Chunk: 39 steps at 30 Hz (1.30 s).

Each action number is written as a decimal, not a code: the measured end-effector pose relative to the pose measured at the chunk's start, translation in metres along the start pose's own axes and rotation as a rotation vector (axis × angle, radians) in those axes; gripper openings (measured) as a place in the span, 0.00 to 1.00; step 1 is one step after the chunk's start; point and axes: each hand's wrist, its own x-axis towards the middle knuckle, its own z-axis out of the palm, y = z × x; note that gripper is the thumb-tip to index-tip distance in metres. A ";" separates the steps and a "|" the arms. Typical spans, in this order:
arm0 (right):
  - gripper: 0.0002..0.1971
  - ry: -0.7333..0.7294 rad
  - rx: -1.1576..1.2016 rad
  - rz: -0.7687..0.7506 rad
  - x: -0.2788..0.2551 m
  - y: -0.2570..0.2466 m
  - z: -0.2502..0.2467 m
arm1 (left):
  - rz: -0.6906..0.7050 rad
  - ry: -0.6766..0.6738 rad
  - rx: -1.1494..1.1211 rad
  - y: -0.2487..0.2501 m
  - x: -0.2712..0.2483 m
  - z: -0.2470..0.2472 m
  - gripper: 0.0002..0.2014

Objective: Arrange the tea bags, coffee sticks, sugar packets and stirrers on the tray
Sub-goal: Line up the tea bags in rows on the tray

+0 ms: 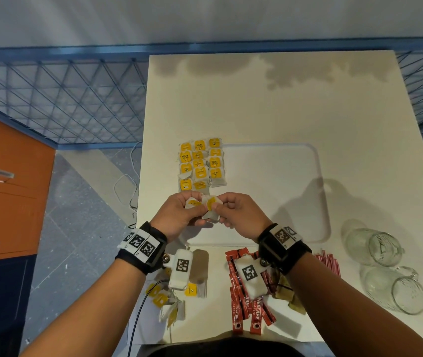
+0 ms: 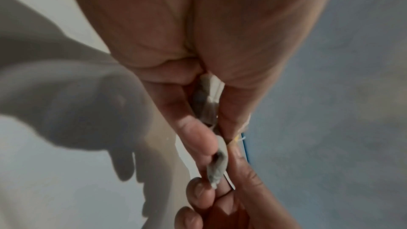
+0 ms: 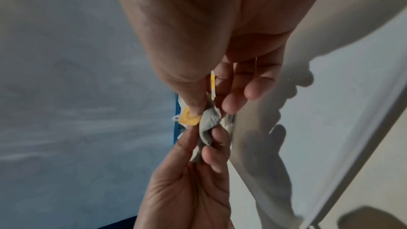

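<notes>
While my left hand (image 1: 179,213) and right hand (image 1: 236,215) meet at mid-frame, both pinch tangled tea bags (image 1: 206,205) between them.

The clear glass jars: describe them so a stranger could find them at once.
Start at the white table and find the flat white tray at its middle. Just off the tray's near right corner, two clear glass jars lie on their sides, one nearer than the other. Unlike the paper packets and red coffee sticks nearby, they are transparent, round and empty.
</notes>
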 end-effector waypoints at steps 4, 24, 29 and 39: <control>0.06 0.051 -0.061 -0.035 0.004 -0.001 0.000 | -0.021 -0.009 -0.017 -0.003 0.003 -0.002 0.10; 0.07 0.302 -0.499 -0.080 0.051 0.007 -0.014 | -0.035 0.169 0.011 0.005 0.003 -0.001 0.04; 0.11 0.365 -0.514 -0.107 0.053 0.003 -0.006 | -0.038 0.178 0.000 0.002 0.004 -0.004 0.07; 0.12 0.392 -0.588 -0.043 0.054 0.001 -0.001 | -0.094 0.118 -0.187 -0.001 0.003 -0.010 0.18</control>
